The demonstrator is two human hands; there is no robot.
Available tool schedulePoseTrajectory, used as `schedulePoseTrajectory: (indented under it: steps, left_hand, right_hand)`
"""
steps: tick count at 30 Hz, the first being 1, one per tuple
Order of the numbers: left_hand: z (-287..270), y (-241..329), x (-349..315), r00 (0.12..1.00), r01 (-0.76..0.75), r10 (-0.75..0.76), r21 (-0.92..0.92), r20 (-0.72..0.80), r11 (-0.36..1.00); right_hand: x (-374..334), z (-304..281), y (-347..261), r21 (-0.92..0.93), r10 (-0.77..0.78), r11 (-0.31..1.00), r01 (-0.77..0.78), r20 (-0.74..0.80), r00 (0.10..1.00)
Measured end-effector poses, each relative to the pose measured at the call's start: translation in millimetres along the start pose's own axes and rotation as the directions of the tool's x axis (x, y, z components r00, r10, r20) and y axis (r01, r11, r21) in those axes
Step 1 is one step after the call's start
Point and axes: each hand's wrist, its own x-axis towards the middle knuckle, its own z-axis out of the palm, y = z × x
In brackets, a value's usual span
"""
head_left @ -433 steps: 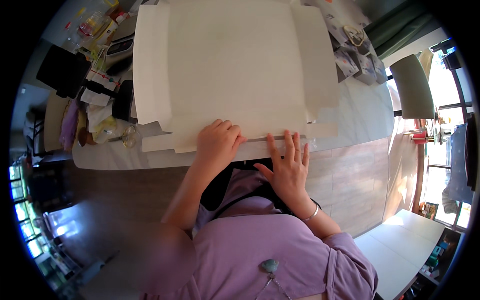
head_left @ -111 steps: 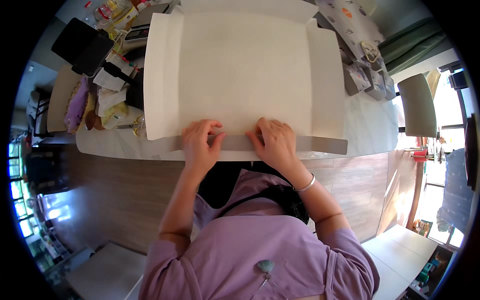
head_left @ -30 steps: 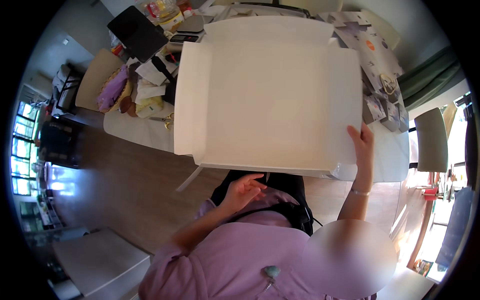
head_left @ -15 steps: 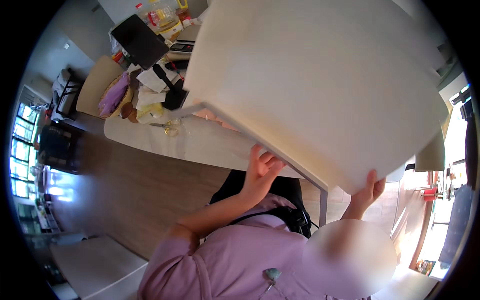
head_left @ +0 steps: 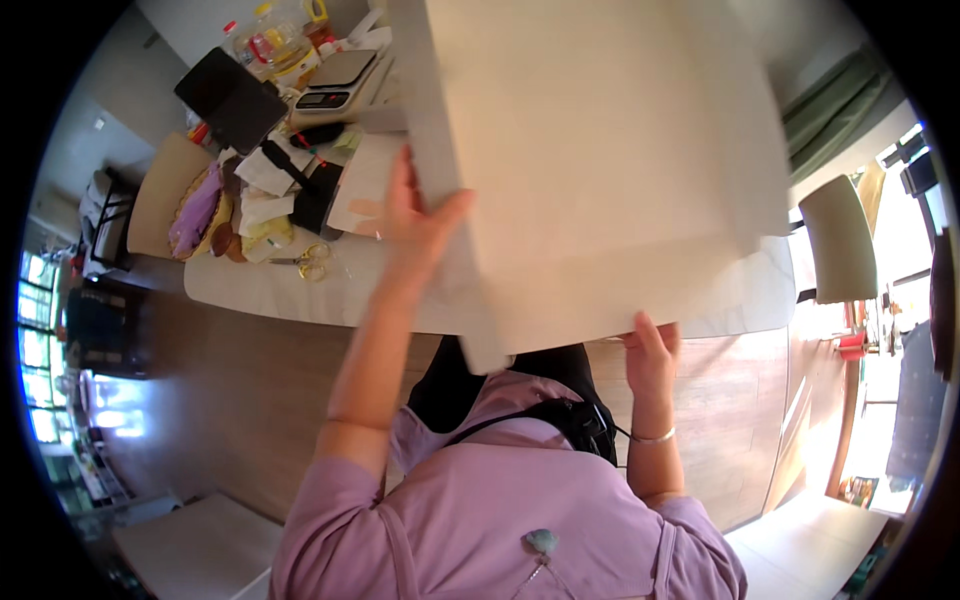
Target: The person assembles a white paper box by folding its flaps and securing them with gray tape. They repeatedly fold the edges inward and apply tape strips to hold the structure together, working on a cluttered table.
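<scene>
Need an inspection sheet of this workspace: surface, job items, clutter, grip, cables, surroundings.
Surface: pale marbled table, partly hidden by the white sheet.
Job items: the white sheet, large, with folded edges, overlaps the table's near edge in view.
Clutter: scissors, scale, bottles, tablet and purple cloth, all toward the left.
Grip: left hand on the sheet's left edge; right hand on its near edge.
Cables: thin black cord at the waist.
Surroundings: chair and green curtain right; wooden floor below.

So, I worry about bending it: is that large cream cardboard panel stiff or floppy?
Probably fairly stiff: the panel looks nearly flat, held at its edges by the left hand and right hand. Its creased left side may flex.
</scene>
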Motion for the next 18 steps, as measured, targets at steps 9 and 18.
schedulePoseTrajectory:
  steps: [9, 18]
  left_hand:
    - [-92.2, -0.5, 34.7, 0.945, 0.209, -0.285, 0.374, 0.160, 0.903]
    - [-50.9, 83.0, -53.9, 0.782, -0.619, 0.155, 0.722, 0.604, 0.308]
  right_hand:
    - [0.6, 39.9, 21.7, -0.243, 0.457, 0.868, -0.434, 0.047, 0.888]
    - [-2.6, 19.5, 14.4, -0.517, 0.726, 0.635, -0.574, 0.144, 0.673]
